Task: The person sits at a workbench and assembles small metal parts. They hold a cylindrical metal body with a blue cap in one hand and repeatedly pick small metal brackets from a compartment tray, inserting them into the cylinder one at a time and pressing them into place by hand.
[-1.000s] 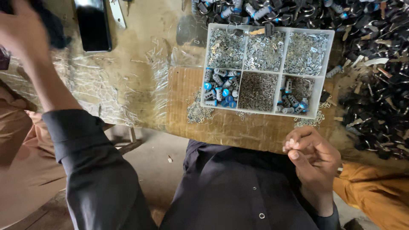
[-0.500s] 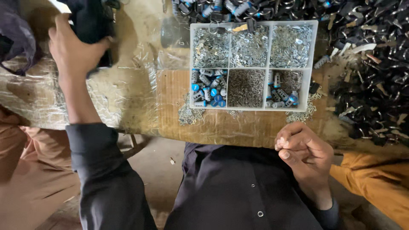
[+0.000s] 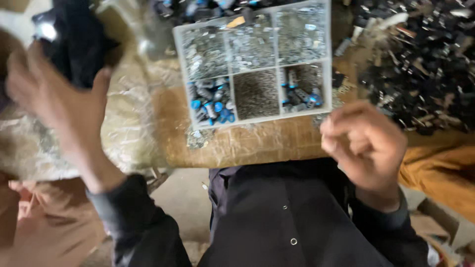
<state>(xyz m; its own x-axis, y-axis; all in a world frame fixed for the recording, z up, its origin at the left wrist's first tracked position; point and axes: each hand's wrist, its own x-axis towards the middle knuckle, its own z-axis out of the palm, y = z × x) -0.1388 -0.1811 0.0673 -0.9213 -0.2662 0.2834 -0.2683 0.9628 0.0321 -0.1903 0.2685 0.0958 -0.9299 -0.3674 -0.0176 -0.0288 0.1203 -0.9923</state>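
left hand (image 3: 54,99) is raised at the upper left, fingers spread and wrapping around a dark bundle (image 3: 74,47); the view is blurred, so i cannot tell what the bundle is, only that it is black, soft-looking and carrying a pale glint at its top left. the bundle is sitting above the plastic-covered part of the counter (image 3: 128,133), well apart from the tray (image 3: 255,62). its long axis appears to be running roughly top to bottom in the view, upper end pointing away from the person; which end is the front cannot be told.

right hand (image 3: 363,146) is hovering clenched at the counter's near edge, just below the tray's right corner. whether it is pinching a small part is not showing; i cannot tell.

the tray is a clear six-compartment box lying flat: three upper compartments holding silvery bits, lower left and lower right holding blue-capped parts (image 3: 213,101), lower middle holding fine grey pieces. a heap of black parts (image 3: 425,64) is lying to the right of it.

judgement: the step in hand looks like handling the bundle with the left hand while the right is waiting closed. the next move is calling for a steady grip on the bundle.
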